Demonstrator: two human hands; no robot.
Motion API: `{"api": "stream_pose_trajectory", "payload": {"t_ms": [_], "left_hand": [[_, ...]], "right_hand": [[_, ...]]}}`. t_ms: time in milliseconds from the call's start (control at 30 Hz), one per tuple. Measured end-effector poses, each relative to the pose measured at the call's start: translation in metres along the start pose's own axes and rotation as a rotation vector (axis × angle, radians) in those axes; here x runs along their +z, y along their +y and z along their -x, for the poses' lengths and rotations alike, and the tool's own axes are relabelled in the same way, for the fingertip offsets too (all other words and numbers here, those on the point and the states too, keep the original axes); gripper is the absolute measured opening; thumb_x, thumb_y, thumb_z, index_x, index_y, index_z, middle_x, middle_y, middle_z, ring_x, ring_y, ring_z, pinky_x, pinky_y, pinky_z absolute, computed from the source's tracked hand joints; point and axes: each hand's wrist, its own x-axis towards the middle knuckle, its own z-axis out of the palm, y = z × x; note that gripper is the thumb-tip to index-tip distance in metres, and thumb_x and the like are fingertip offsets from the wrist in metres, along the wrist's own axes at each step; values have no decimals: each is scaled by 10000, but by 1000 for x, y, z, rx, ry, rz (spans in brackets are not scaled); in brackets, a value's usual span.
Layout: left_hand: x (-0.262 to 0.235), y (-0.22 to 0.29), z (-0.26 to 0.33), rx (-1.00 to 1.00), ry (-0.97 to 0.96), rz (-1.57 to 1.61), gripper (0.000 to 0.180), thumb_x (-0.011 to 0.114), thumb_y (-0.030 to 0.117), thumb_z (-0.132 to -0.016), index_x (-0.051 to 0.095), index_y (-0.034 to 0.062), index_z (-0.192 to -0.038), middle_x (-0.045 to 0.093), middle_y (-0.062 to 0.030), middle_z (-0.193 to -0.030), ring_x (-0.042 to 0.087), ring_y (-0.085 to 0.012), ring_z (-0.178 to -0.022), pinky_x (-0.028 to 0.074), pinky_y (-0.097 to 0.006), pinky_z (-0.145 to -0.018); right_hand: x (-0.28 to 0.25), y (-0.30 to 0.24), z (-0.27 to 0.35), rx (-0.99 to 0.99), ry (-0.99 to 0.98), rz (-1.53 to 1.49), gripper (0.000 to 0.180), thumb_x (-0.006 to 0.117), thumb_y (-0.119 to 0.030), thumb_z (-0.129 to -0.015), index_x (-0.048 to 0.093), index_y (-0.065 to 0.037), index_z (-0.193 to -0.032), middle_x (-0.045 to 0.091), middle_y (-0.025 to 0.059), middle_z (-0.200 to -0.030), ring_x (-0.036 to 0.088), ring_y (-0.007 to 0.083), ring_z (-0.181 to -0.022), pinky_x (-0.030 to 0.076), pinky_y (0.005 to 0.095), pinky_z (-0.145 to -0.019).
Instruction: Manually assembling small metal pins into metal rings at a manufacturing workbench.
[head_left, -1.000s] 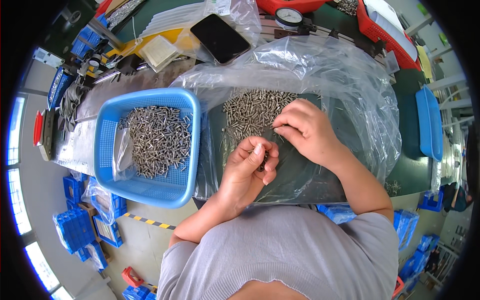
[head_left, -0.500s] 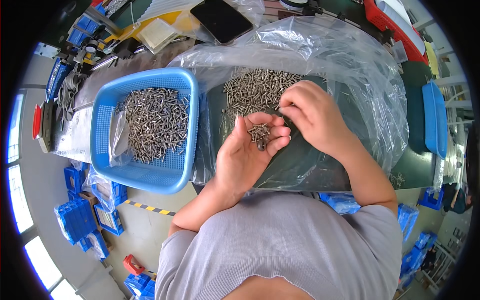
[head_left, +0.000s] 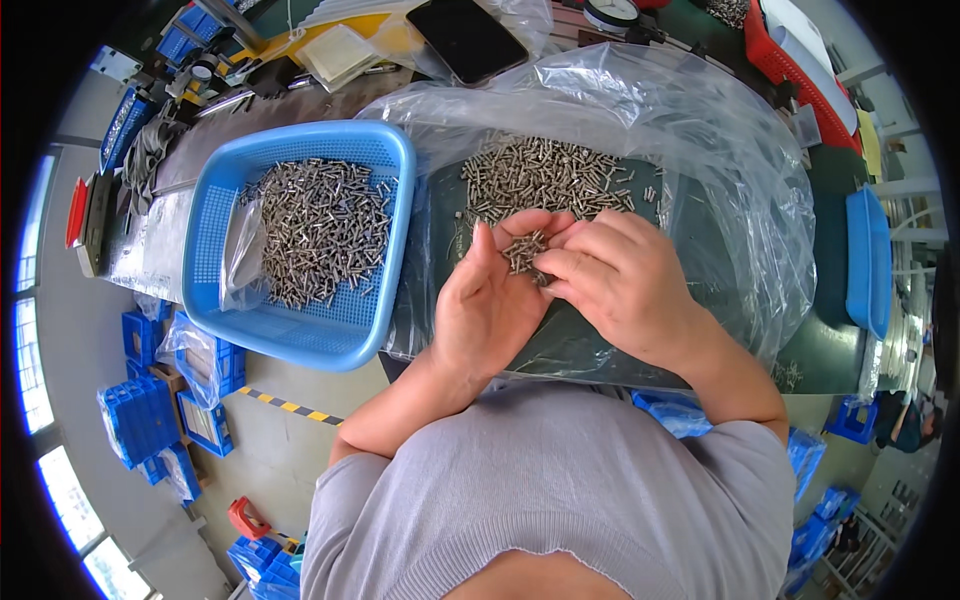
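Observation:
In my cupped left hand lies a small heap of short metal pins, its fingers curled up around them. Thumb and fingers of my right hand are pinched together at the edge of that heap, touching it; whatever sits between the fingertips is hidden. Just beyond both hands, a loose pile of similar metal pins is spread on the dark green tabletop. To the left stands a blue plastic basket with a large heap of pins and a clear bag in it.
Crumpled clear plastic sheeting covers the table behind and right of the pile. At the back lie a black phone and a dial gauge. A red basket and a blue tray are on the right.
My right hand has come from the near edge of the pile on the table down to the pins in my left palm. The left hand stays cupped. The view has shifted slightly.

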Motion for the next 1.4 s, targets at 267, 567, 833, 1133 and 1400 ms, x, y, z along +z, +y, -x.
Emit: {"api": "stream_pose_trajectory", "payload": {"t_ms": [267,567,833,1133,1400], "left_hand": [[-4,-1,-1,-14,-55,-44,456,345,383,-997,461,18,-1245,480,-140,-1255,453,-249,-1179,373,-412,-985],[-2,-3,0,-67,32,-210,220,539,166,-944,526,36,-1120,602,-75,-1017,588,-149,-914,474,-313,-826],[0,-3,-1,-72,41,-204,208,556,159,-936,539,27,-1096,616,-68,-976,589,-137,-878,474,-289,-773],[-1,-3,-1,-50,37,-248,191,552,141,-936,556,28,-1091,614,-69,-978,574,-129,-829,468,-275,-738],[-4,1,2,-81,-17,-88,184,573,133,-915,556,39,-1073,590,-87,-984,548,-143,-845,463,-267,-704]], "right_hand": [[-4,-2,-5,-22,9,38,199,662,-79,-677,614,-69,-870,542,39,-776,538,220,-717,443,356,-643],[-18,-3,-7,11,31,129,293,676,-70,-650,630,-64,-939,525,27,-740,515,207,-672,437,324,-587],[-18,-1,-7,-15,54,188,268,634,-100,-678,646,-67,-944,516,22,-744,507,194,-672,430,315,-577],[-18,-2,-5,21,57,54,312,713,-10,-627,618,-48,-922,550,53,-748,529,228,-648,438,326,-553],[-27,1,-4,389,77,-555,111,681,-1,-785,628,-35,-876,600,60,-811,615,147,-723,483,240,-651]]}}
